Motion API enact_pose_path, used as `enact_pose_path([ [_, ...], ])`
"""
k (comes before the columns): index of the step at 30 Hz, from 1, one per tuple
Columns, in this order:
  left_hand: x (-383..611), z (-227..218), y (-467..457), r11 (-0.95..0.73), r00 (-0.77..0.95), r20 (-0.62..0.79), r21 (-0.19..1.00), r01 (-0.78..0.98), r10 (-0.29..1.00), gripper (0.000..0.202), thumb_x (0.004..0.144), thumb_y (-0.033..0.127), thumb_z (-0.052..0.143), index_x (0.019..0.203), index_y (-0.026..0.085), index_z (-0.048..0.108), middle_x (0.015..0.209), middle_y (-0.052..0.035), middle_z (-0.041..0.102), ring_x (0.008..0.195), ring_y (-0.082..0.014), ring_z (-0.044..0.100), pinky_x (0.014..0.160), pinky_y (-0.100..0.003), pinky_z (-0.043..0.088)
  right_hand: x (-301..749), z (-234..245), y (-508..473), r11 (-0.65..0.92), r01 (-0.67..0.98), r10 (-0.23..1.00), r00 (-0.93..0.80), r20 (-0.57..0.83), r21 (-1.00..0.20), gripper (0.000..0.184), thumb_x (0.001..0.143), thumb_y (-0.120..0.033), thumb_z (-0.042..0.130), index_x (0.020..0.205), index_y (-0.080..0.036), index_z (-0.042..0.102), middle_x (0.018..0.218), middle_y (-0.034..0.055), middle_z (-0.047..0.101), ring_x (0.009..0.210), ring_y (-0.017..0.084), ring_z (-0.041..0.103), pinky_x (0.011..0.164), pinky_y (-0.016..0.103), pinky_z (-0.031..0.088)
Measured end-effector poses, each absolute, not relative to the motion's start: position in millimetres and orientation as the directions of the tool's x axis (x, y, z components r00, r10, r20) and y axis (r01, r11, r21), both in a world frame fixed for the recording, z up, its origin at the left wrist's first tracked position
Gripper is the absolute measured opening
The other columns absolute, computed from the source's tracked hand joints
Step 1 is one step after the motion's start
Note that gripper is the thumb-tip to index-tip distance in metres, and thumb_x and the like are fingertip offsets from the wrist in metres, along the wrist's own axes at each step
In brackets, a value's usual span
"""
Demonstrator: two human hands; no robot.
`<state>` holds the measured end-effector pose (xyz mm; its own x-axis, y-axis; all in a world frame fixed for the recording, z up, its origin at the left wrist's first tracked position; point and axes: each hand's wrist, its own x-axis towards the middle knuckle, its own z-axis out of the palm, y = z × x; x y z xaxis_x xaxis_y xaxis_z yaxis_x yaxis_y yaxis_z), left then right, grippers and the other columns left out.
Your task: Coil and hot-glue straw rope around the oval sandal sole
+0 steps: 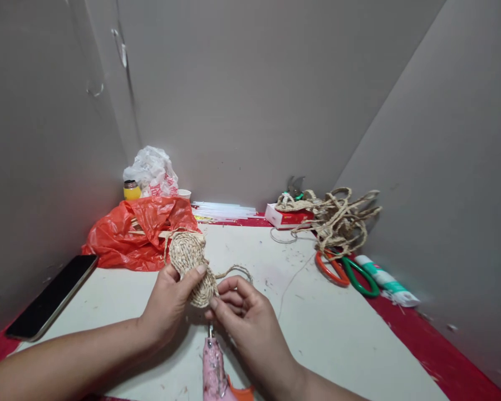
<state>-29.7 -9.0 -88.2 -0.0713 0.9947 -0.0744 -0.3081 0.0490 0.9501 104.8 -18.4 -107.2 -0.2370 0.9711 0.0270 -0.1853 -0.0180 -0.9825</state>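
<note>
A coiled piece of braided straw cord (pixel 187 253), shaped like a small sole with two rounded ends, is held tilted above the white board. My left hand (pixel 171 301) grips it from the left, thumb across its front. At its lower right edge, my right hand (pixel 244 312) pinches the cord where it meets the coil. A loose length of the cord (pixel 237 268) loops out behind my right fingers. Just below the hands lies a pink glue gun (pixel 214 362) with an orange trigger, its metal nozzle pointing up toward the straw piece.
A red plastic bag (pixel 125 234) and a dark phone (pixel 52 298) lie at left. Behind are a white bag (pixel 152 167), a yellow jar (pixel 131 190) and glue sticks (pixel 225 211). At right are a cord bundle (pixel 342 220), orange-and-green-handled scissors (pixel 361 277) and a white-green roll (pixel 386 281).
</note>
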Motion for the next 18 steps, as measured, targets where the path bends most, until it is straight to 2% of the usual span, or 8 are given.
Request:
enact_pose_path([
  [5, -31, -86, -10, 0.068, 0.035, -0.06, 0.955, -0.29, 0.998, 0.019, 0.081, 0.034, 0.065, 0.075, 0.016, 0.061, 0.064, -0.0008, 0.063, 0.054, -0.0116, 0.056, 0.053, -0.023, 0.045, 108, -106, -13, -0.163, -0.286, 0.963, -0.255, -0.088, -0.944, 0.03, 0.072, -0.036, 0.075, 0.08, -0.02, 0.05, 0.058, -0.0024, 0.069, 0.053, 0.012, 0.064, 0.054, 0.021, 0.045],
  [8, -32, -79, -10, 0.036, 0.128, 0.003, 0.953, -0.301, 0.992, 0.009, 0.079, 0.024, 0.067, 0.085, 0.017, 0.064, 0.076, -0.0025, 0.067, 0.066, -0.0131, 0.06, 0.066, -0.025, 0.048, 115, -103, -4, -0.136, -0.336, 0.973, -0.222, -0.062, -0.932, 0.031, 0.072, -0.036, 0.076, 0.081, -0.02, 0.052, 0.06, -0.0006, 0.071, 0.052, 0.012, 0.062, 0.055, 0.022, 0.045],
  [11, -32, -75, -9, 0.058, 0.237, 0.017, 0.951, -0.304, 0.971, 0.019, 0.076, 0.019, 0.069, 0.094, 0.018, 0.065, 0.082, -0.0048, 0.069, 0.074, -0.0164, 0.063, 0.075, -0.029, 0.049, 121, -99, 2, -0.091, -0.336, 0.979, -0.201, -0.023, -0.937, 0.03, 0.071, -0.035, 0.077, 0.08, -0.019, 0.054, 0.059, -0.0017, 0.07, 0.053, 0.011, 0.061, 0.056, 0.022, 0.046],
  [15, -33, -80, -6, 0.065, 0.2, -0.016, 0.968, -0.242, 0.98, 0.013, 0.075, 0.027, 0.071, 0.078, 0.014, 0.068, 0.069, -0.0036, 0.068, 0.064, -0.0145, 0.061, 0.065, -0.025, 0.047, 124, -96, 4, -0.071, -0.291, 0.97, -0.242, 0.001, -0.954, 0.03, 0.069, -0.036, 0.078, 0.077, -0.018, 0.055, 0.058, -0.0034, 0.065, 0.052, 0.012, 0.062, 0.055, 0.023, 0.046],
  [18, -36, -86, -1, 0.052, 0.106, -0.028, 0.972, -0.23, 0.994, 0.017, 0.074, 0.03, 0.073, 0.073, 0.013, 0.069, 0.067, -0.003, 0.068, 0.059, -0.0124, 0.058, 0.06, -0.023, 0.045, 127, -92, 6, 0.124, -0.075, 0.959, -0.248, 0.139, -0.989, 0.022, 0.076, -0.035, 0.069, 0.083, -0.018, 0.058, 0.072, 0.0008, 0.068, 0.067, 0.017, 0.065, 0.063, 0.028, 0.05],
])
